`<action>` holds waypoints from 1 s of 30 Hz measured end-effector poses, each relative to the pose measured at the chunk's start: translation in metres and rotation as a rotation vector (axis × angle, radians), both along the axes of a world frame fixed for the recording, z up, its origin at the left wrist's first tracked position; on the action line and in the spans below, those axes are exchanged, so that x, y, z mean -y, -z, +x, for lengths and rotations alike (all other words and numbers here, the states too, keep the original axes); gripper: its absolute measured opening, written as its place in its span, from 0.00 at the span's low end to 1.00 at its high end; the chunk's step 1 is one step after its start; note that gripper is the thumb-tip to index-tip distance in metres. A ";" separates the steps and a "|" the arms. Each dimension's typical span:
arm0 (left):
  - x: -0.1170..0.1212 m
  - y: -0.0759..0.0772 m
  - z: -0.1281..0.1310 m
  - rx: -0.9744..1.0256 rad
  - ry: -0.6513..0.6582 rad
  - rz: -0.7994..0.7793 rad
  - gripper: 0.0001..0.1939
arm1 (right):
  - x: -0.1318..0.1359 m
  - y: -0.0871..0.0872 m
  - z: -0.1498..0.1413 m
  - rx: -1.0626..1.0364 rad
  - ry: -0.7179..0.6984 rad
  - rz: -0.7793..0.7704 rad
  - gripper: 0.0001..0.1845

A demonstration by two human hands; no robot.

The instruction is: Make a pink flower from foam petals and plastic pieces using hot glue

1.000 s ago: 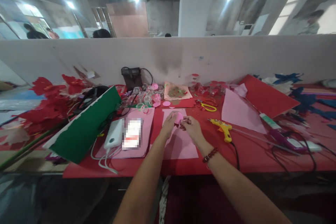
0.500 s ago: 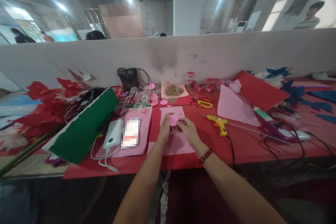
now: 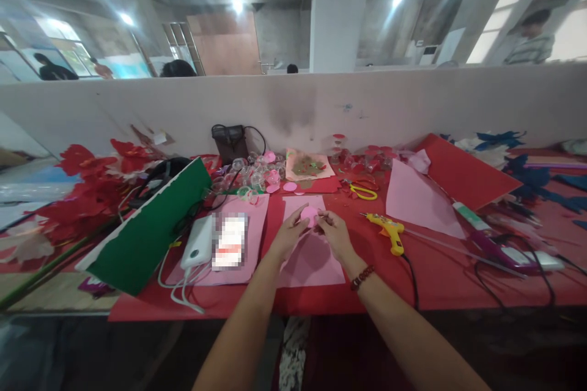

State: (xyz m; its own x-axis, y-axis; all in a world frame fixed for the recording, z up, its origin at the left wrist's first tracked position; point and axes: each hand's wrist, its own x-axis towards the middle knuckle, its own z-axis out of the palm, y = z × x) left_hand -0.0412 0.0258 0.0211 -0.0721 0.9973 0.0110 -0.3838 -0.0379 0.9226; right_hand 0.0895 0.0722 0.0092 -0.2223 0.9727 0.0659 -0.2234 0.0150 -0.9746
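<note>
Between my two hands is a round pink paper disc (image 3: 310, 215), raised over a pink sheet (image 3: 310, 263) on the red-covered table. My left hand (image 3: 288, 235) grips the disc's left side, fingers curled round it. On the opposite edge, the fingertips of my right hand (image 3: 337, 235) pinch it; a beaded bracelet circles that wrist. Whether anything sits beneath the disc is hidden. Just beyond lie another pink disc (image 3: 290, 186) and a heap of small clear plastic cups (image 3: 258, 179), some with pink rounds on them.
A yellow glue gun (image 3: 387, 231) with its cable lies to the right, with yellow-handled scissors (image 3: 364, 193) behind it. At left are a white power bank (image 3: 198, 241), a blurred-out phone (image 3: 230, 241) and a tilted green board (image 3: 149, 232). Red flowers (image 3: 80, 189) stand far left.
The view has shifted slightly, so the table sits a little lower in it. My right fingers have settled closer against the disc's edge; both hands stay at it.
</note>
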 end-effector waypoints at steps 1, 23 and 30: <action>-0.001 0.002 -0.002 -0.013 -0.012 0.002 0.30 | -0.002 0.002 -0.002 0.001 -0.003 0.001 0.21; -0.048 -0.002 -0.009 -0.071 -0.089 -0.052 0.28 | -0.055 0.009 -0.006 -0.027 -0.069 -0.032 0.19; -0.039 0.005 0.002 -0.135 -0.226 -0.041 0.22 | -0.041 0.010 0.003 0.057 -0.110 -0.061 0.16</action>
